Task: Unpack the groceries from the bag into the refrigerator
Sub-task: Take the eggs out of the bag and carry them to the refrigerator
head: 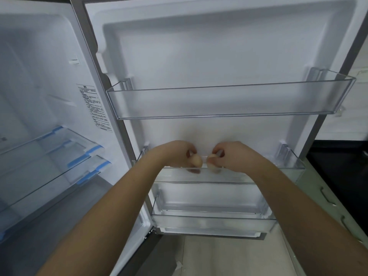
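Left hand: the left hand (180, 152) reaches over the middle door bin (258, 176), fingers curled around a pale egg (196, 161) that shows below the fingertips.
Right hand: the right hand (229, 154) mirrors it just to the right, fingers pinched on a second egg (212, 163); the two eggs sit close together, nearly touching.
Where the eggs are: at the rim of the middle bin on the open refrigerator door (199, 56), low enough that they seem about to rest on its floor; whether they already touch it cannot be told.
Handling: likely light, rigid but brittle, smooth and round, so they can roll or crack on the hard plastic.
Where to hold: around the widest part, with fingertips spread and gentle pressure, letting go only once each egg is seated.
Other bins: the upper door bin (219, 100) and the lower door bin (211, 222) look bare.
Bag: not in view.
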A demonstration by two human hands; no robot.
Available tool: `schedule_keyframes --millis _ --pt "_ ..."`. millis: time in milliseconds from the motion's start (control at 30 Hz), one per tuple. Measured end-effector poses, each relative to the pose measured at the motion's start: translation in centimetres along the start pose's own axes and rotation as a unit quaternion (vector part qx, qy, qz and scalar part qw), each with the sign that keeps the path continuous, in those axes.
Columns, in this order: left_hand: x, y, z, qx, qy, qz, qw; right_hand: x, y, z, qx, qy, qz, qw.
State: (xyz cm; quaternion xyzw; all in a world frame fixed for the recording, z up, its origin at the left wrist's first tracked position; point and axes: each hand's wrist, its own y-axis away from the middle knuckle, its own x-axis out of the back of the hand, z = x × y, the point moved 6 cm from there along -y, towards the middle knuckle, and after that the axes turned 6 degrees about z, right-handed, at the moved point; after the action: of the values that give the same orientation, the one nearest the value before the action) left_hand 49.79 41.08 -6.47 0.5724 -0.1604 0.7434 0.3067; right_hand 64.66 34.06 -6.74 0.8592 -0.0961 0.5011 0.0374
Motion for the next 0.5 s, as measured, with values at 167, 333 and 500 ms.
schedule_keyframes --millis 167,333,500 --pt "0.5 0.8 -0.8 0.024 0.058 0.033 0.997 0.2 0.2 0.2 -0.016 0.014 0.012 1.000" --pt "1.7 2.3 -0.5 0.028 0.072 0.111 0.991 1.3 1.4 -0.1 -0.025 0.024 0.033 0.999" --pt "1.6 4.5 1.7 -0.019 0.056 0.182 0.982 1.8 3.9 -1.2 0.025 0.084 0.045 0.995"
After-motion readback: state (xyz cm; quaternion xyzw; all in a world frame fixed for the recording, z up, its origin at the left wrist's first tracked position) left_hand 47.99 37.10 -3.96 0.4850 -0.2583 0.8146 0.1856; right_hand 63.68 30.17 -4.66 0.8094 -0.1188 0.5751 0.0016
